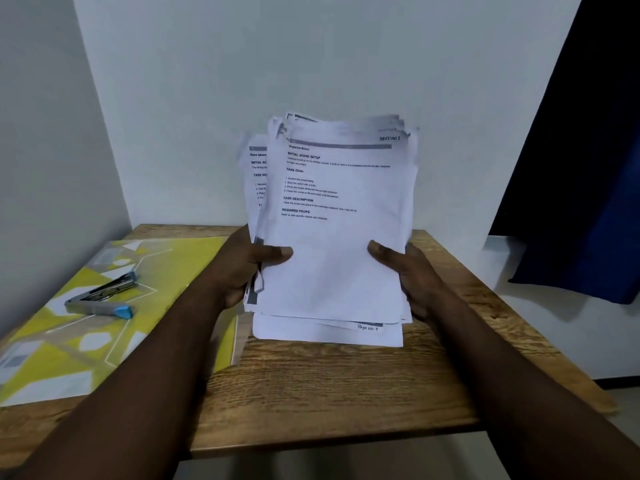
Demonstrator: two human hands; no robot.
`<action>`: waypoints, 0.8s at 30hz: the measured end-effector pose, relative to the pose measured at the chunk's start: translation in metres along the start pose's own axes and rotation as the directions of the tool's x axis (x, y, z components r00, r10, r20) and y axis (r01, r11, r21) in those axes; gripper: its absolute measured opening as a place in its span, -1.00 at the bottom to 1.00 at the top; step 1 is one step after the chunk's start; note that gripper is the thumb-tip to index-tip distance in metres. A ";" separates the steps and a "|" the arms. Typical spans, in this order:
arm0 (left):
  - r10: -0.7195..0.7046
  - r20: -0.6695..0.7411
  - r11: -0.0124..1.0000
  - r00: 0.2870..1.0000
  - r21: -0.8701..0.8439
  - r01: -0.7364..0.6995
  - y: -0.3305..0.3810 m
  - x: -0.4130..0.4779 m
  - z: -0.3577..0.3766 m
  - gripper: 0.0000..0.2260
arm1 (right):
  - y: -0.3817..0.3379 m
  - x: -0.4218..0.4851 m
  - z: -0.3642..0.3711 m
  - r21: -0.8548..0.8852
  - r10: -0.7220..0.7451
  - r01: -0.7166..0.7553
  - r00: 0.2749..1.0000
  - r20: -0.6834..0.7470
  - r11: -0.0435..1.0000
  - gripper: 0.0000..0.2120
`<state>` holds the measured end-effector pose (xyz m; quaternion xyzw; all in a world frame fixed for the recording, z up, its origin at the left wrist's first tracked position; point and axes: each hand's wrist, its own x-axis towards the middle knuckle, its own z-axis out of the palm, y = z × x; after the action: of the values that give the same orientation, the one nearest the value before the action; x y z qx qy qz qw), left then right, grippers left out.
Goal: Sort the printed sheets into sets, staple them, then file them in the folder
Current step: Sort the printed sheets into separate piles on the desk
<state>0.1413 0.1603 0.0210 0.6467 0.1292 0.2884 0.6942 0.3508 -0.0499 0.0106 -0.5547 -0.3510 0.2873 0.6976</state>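
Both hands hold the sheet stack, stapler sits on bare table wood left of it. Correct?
One error: the stapler lies on the yellow folder, not on bare wood, as the head view shows. Left hand and right hand do hold the sheet stack.

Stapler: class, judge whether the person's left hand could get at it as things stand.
Not right away, probably: the left hand grips the stack of sheets, as does the right hand. The stapler lies uncovered on the folder on that side, nothing between, so after letting go the way looks free.
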 end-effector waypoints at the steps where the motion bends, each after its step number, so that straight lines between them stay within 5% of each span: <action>1: -0.007 -0.016 1.000 1.000 0.004 0.007 -0.002 0.001 -0.001 -0.58 | 0.000 0.000 0.002 -0.005 0.007 -0.007 1.000 -0.010 1.000 -0.58; 6: -0.056 0.013 0.997 0.998 0.053 0.055 -0.003 0.001 0.005 -0.60 | -0.002 0.001 0.010 -0.131 -0.035 0.022 0.995 -0.097 0.991 -0.62; 12: 0.247 -0.149 0.969 0.958 0.014 -0.248 0.006 0.006 0.010 -0.63 | -0.025 0.017 0.016 -0.087 -0.251 0.241 0.958 -0.140 0.967 -0.67; 17: 0.383 -0.312 0.920 0.870 0.044 -0.389 0.016 0.007 0.011 -0.67 | -0.056 0.034 0.032 -0.255 -0.396 0.357 0.911 -0.120 0.898 -0.78; 24: 0.225 -0.250 0.962 0.942 0.209 -0.174 0.001 0.011 -0.009 -0.60 | -0.009 0.033 0.030 -0.020 -0.216 0.216 0.976 0.004 0.976 -0.25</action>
<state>0.1454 0.1739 0.0233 0.6720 0.1828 0.4304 0.5742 0.3457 -0.0084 0.0292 -0.5200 -0.4127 0.2070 0.7186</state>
